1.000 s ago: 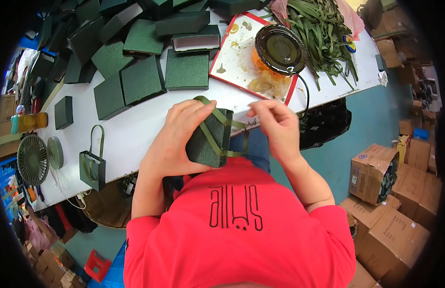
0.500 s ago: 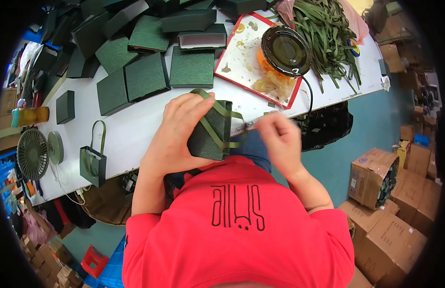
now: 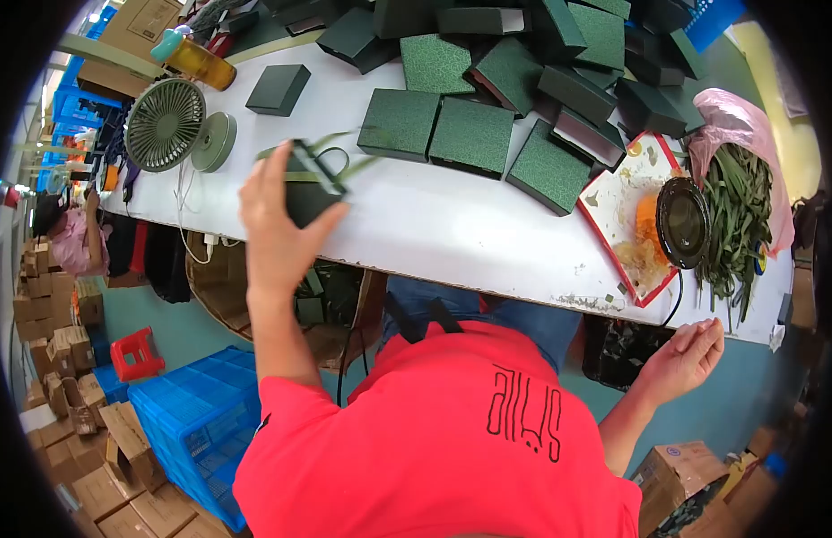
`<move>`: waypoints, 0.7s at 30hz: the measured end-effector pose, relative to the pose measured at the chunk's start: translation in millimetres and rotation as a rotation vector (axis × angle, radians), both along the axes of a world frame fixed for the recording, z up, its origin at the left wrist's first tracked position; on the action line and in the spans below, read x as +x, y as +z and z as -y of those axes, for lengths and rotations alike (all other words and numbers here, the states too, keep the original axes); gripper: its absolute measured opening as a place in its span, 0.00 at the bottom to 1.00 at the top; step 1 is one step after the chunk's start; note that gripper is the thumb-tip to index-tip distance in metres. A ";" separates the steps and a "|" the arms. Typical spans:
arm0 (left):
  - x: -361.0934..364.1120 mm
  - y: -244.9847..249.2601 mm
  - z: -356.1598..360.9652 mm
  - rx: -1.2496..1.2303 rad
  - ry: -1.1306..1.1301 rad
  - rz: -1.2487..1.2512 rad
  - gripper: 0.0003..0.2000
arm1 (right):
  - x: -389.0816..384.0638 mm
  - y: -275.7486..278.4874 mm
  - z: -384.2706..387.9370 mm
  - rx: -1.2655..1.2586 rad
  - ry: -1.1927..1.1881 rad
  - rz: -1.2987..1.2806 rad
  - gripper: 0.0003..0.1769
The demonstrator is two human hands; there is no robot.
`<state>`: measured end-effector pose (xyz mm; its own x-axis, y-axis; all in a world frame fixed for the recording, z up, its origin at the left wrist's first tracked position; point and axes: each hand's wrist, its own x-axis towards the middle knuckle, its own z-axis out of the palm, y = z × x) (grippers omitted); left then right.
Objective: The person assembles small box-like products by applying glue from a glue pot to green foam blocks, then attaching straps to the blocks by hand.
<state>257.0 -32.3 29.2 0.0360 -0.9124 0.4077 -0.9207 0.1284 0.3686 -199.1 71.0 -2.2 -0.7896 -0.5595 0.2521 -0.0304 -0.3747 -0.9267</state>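
On the left of the table, my left hand point(image 3: 279, 202) is closed around a small dark green box-shaped gift bag point(image 3: 306, 199). Its green ribbon handles point(image 3: 348, 154) stick out to the right, blurred by motion. The bag's far side is partly hidden by my fingers. My right hand point(image 3: 689, 359) hangs beyond the table's front edge at the right, palm up, its fingers curled together with nothing visible in them. Nearest to it are a black round glue pot point(image 3: 683, 222) and its cord point(image 3: 676, 300).
Several green boxes point(image 3: 474, 134) lie across the back of the table point(image 3: 452, 224). A red-edged board point(image 3: 613, 202) bears dried glue under the pot. Green ribbons point(image 3: 734, 224) sit in a pink bag at right. A fan point(image 3: 167, 125) and a bottle point(image 3: 196, 61) stand at left.
My left hand has carried the gift bag away from my body to the left of the table. My right hand has come off the ribbon and moved right. The view has turned left.
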 end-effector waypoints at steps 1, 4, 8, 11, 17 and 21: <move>16.2 -0.6 -1.1 0.017 0.076 0.092 0.44 | -2.5 0.3 2.1 0.002 -0.026 -0.007 0.08; 43.1 -2.0 -8.5 0.174 0.285 0.218 0.41 | -6.9 1.7 5.5 0.017 -0.067 -0.026 0.07; 54.2 0.0 -9.1 0.259 0.434 0.377 0.35 | -19.1 -4.2 3.8 -0.011 -0.044 0.007 0.07; 31.0 13.6 4.6 0.031 0.403 0.223 0.24 | -27.2 -7.0 0.7 0.130 -0.144 0.068 0.13; -23.4 -21.2 58.2 -0.072 -0.136 0.012 0.18 | -53.9 -25.7 1.9 0.398 -0.184 -0.045 0.14; -52.2 -53.5 93.1 0.105 -0.305 -0.019 0.25 | -78.5 -39.4 0.6 0.528 -0.269 -0.499 0.09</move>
